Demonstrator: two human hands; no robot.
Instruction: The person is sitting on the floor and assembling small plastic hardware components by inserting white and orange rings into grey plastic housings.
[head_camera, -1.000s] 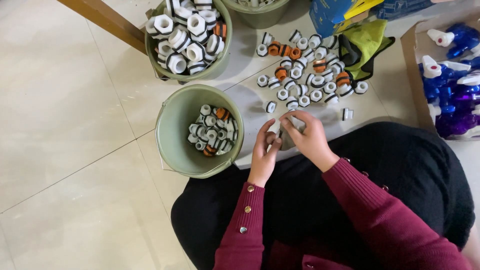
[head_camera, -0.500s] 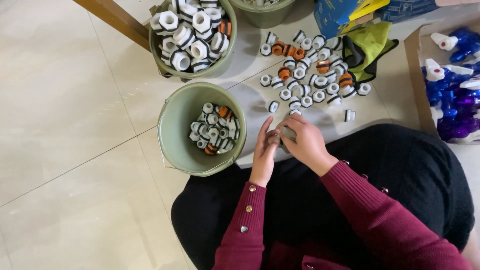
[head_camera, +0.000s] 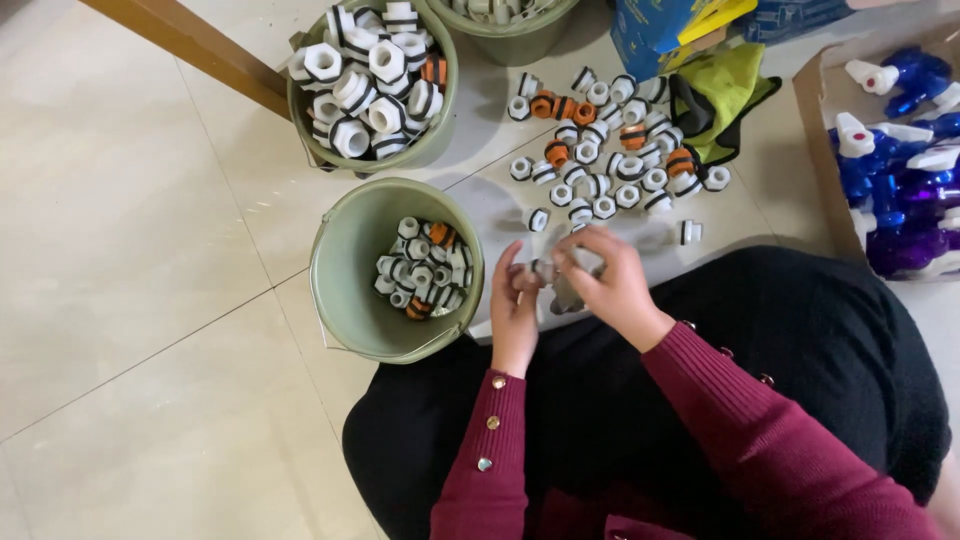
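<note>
At centre frame, the left hand (head_camera: 515, 305) and right hand (head_camera: 612, 285) meet, fingers pinched together on a small white fitting (head_camera: 546, 269). Just left stands a green bucket (head_camera: 345, 270) holding similar fittings. Above, loose white and orange fittings (head_camera: 610, 150) lie scattered on the floor (head_camera: 120, 250). A second bucket (head_camera: 440, 145) sits at upper left.

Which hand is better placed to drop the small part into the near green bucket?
The left hand, probably. It is right beside the near green bucket, and its fingertips touch the small part. The right hand is farther from the bucket.
</note>
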